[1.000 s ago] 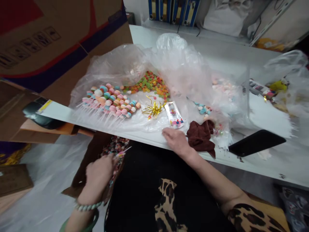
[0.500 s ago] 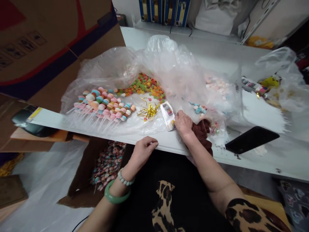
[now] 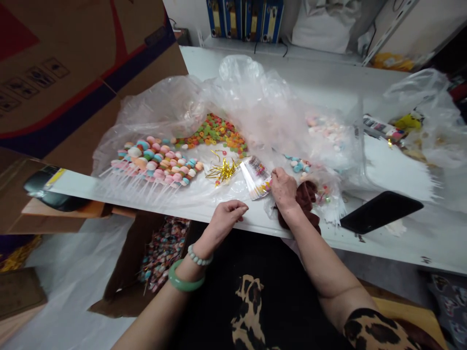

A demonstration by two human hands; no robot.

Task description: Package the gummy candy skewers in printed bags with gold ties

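My right hand (image 3: 283, 187) is closed at the right edge of some small printed clear packets (image 3: 256, 177), fanned out on the table. Left of them lies a loose bunch of gold twist ties (image 3: 223, 170). My left hand (image 3: 228, 216) hovers at the table's front edge, thumb and fingers pinched together; whatever they hold, if anything, is too small to make out. Rows of pastel candy skewers on white sticks (image 3: 156, 163) lie on plastic at the left. Behind the ties is a heap of colourful ring candies (image 3: 215, 133). A brown cloth (image 3: 306, 197) lies beside my right wrist.
A large cardboard box (image 3: 83, 73) stands at the left. Below the table, an open carton (image 3: 120, 282) holds many finished-looking candy sticks. A black phone (image 3: 381, 211) leans at the right, near white sticks (image 3: 397, 167). Crumpled clear plastic (image 3: 248, 92) covers the back.
The printed packets have spread into a fan on the table. My right hand has shifted slightly right, and my left hand has moved a little right, closer to the packets.
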